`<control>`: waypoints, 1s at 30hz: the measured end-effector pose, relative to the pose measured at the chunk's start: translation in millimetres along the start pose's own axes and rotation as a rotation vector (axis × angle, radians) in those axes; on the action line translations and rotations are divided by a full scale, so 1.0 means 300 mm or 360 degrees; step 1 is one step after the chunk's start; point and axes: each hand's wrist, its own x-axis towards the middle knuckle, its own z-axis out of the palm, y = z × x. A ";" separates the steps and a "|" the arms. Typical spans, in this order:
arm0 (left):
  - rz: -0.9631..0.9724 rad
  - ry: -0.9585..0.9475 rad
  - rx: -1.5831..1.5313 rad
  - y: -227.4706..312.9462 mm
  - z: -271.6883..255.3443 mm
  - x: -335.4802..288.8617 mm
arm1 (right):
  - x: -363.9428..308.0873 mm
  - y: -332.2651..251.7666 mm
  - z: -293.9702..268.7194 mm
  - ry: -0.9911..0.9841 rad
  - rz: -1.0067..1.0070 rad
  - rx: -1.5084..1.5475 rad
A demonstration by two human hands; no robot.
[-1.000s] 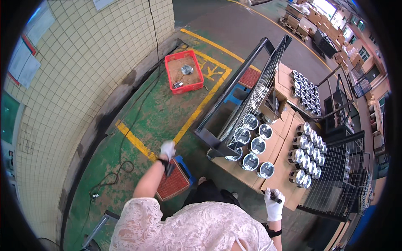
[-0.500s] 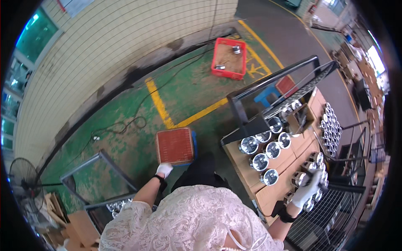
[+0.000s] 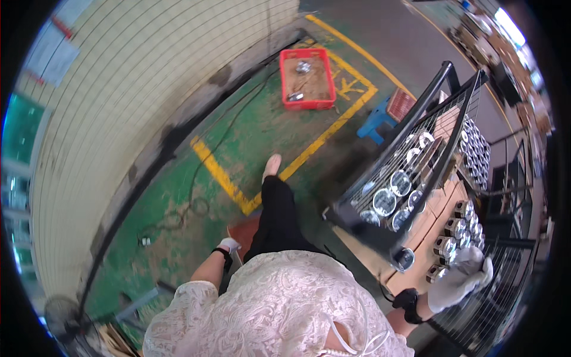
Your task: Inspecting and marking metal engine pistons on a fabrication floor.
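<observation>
Right hand (image 3: 461, 279) open; cylinders (image 3: 455, 229) seemingly set along cardboard (image 3: 436, 216), right edge; two pieces (image 3: 303, 66) in crate (image 3: 308, 105); left hand (image 3: 229, 244), grip unclear.

Tiled wall (image 3: 148, 71) on L — grn flr (image 3: 247, 149), yel lines (image 3: 221, 174).

wall papers (image 3: 55, 58), yellow floor marking (image 3: 350, 90), neither legible

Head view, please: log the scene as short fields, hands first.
left hand: white-gloved, beside a red-brown surface
right hand: white-gloved, near the metal cylinders; grip unclear
metal cylinders: grouped on cardboard
red crate: on green floor, two metal parts inside
blue stool: left of the black frame
</observation>
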 end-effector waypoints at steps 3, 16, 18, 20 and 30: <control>0.0707 0.0298 0.0566 -0.214 -0.163 0.320 | -0.032 0.018 0.037 -0.0477 0.0287 -0.0535; 0.0589 0.0596 -0.1170 -0.168 -1.753 0.450 | -0.200 -0.216 0.252 0.0475 0.1094 -0.1670; 0.0529 0.0567 -0.0971 -0.256 -1.761 0.537 | -0.212 -0.188 0.205 0.0485 0.0997 -0.1675; 0.0694 0.0691 -0.0279 -0.304 -1.749 0.565 | -0.248 -0.136 0.104 0.0442 0.0790 -0.1587; 0.0774 0.0496 0.0186 -0.341 -1.701 0.653 | -0.202 -0.145 0.037 0.0533 0.1033 -0.1586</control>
